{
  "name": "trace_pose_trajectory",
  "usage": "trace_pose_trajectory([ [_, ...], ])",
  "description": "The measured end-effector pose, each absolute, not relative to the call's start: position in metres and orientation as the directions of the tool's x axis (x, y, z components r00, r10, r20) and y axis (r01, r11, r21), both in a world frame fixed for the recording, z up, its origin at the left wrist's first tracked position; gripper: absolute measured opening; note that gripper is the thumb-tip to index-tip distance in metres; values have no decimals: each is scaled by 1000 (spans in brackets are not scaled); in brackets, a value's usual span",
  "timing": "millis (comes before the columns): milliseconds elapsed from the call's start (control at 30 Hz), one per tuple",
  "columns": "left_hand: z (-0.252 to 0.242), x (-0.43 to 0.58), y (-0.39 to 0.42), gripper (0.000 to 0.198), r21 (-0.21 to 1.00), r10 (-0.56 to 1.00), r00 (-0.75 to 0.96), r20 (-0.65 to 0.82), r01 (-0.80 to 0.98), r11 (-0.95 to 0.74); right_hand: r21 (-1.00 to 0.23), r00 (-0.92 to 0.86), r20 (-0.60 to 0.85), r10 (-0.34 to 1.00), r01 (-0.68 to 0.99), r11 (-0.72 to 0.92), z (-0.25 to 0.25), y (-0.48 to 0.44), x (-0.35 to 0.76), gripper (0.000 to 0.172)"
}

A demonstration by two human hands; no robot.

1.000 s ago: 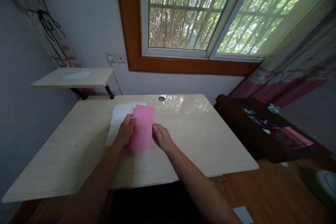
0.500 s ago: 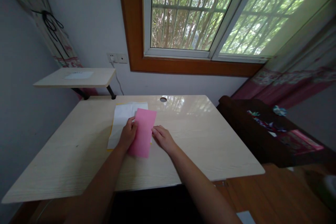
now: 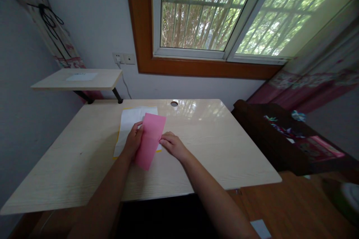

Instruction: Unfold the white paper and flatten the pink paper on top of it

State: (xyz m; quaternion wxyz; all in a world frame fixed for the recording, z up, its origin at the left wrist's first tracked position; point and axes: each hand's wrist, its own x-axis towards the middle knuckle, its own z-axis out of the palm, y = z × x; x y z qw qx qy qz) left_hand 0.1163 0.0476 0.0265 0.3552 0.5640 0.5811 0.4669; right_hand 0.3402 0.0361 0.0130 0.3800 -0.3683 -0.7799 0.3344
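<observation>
A folded pink sheet (image 3: 150, 140) lies slanted on the pale wooden surface (image 3: 213, 145), its upper end overlapping a white paper (image 3: 129, 123) that itself rests on a yellow sheet (image 3: 116, 154) showing only as a thin edge at the left and bottom. The left hand (image 3: 134, 141) sits along the pink sheet's left long edge, fingers (image 3: 138, 129) curled down onto it with the tips pressing the edge flat, a hold that pins the paper in place, so it seems, rather than lifting it; the lower corner of the sheet juts out past the hand toward the person. The right hand (image 3: 173, 145) rests on the surface at the sheet's right edge, fingers drawn loosely together and bent, the tips touching or just at the pink margin; whether they pinch the paper or only steady it I cannot tell. With a hand on each side, the sheet is braced from both long edges, which suits creasing or squaring it up. No open container stands on the surface: there is only the paper stack and a round cable hole (image 3: 174, 103) near the far edge. A small raised shelf (image 3: 95, 82) at the back left carries one pale flat piece (image 3: 81, 77). To the right, apart from the surface, a dark wooden piece of furniture (image 3: 252, 127) holds a scatter of coloured paper bits (image 3: 280, 130) and a pink flat item (image 3: 322, 148); what they are is too small to tell.
</observation>
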Motion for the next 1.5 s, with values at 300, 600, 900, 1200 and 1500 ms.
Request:
trace_pose_trajectory([
  [300,18,112,49,57,953,996,-19,82,293,-73,-863,-338,272,901,328,384,11,37,339,20],
  [600,28,125,49,62,746,872,-33,489,533,-398,-997,-124,47,991,-62,40,-1,44,338,19],
  [900,50,182,12,76,517,781,364,508,597,-614,-937,-72,-56,996,-341,-78,12,41,343,28],
  [1200,59,184,16,62,935,948,133,289,174,-309,-896,-70,-4,998,-442,-34,14,39,343,27],
  [1500,69,125,25,38,996,995,-98,11,92,-2,-826,-68,22,997,-563,-21,16,36,349,20],
])
